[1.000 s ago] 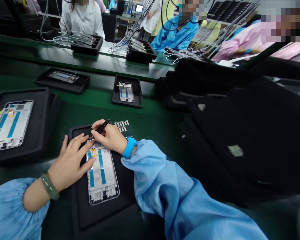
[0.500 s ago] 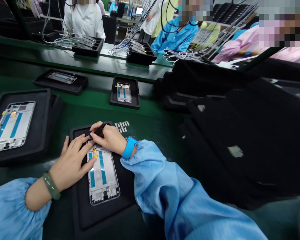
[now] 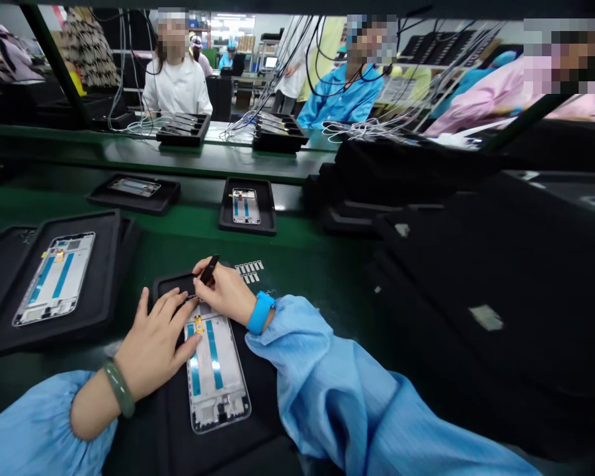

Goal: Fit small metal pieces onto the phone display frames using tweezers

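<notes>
A silver phone frame [image 3: 228, 377] with two blue strips and a small orange flex piece lies on a black foam tray [image 3: 173, 449] in front of me. My left hand [image 3: 153, 344] rests with fingers spread over the frame's upper left edge. Between the fingers of my right hand [image 3: 225, 287] is a slim black tool [image 3: 209, 270], seemingly tweezers, pointing down at the frame's top end. The tool's tip and the spot it meets are hidden by my fingers. Just beyond my right hand lies a clear sheet with several small white stickers [image 3: 249, 270].
To the left, another phone frame [image 3: 57, 277] lies in a stacked black tray [image 3: 114, 264]. Two more trays [image 3: 223, 218] with frames stand farther back. Large black trays [image 3: 451, 297] are piled at the right. Cables [image 3: 357, 129] and several people are behind the green bench.
The view has shifted, so the whole scene sits slightly lower and farther right. Both hands keep nearly the same place on the phone frame; the black tool looks a little more upright.
</notes>
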A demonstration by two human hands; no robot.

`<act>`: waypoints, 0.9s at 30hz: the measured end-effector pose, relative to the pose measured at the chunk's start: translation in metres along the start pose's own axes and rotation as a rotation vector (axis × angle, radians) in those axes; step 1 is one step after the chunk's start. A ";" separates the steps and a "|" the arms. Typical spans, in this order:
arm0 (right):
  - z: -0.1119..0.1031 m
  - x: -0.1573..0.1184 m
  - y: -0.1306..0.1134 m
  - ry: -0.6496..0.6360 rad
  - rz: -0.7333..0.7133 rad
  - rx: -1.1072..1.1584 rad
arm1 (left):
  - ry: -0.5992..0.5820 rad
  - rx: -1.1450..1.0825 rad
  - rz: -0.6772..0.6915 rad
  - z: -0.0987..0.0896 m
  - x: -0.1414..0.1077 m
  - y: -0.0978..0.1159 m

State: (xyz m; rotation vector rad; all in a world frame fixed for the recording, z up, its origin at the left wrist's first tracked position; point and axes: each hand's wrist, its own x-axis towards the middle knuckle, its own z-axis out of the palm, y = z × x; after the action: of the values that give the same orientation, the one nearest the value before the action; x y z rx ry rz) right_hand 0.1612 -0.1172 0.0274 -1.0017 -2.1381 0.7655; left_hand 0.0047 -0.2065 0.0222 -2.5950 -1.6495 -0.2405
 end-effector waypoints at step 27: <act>-0.003 0.008 0.019 0.011 -0.190 -0.085 | 0.027 0.057 -0.132 0.000 0.017 0.021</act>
State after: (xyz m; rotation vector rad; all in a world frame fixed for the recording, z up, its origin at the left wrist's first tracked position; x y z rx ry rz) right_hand 0.1680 -0.0993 0.0180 -0.8280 -2.2343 0.5806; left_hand 0.0306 -0.1997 0.0258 -2.4349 -1.7927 -0.2306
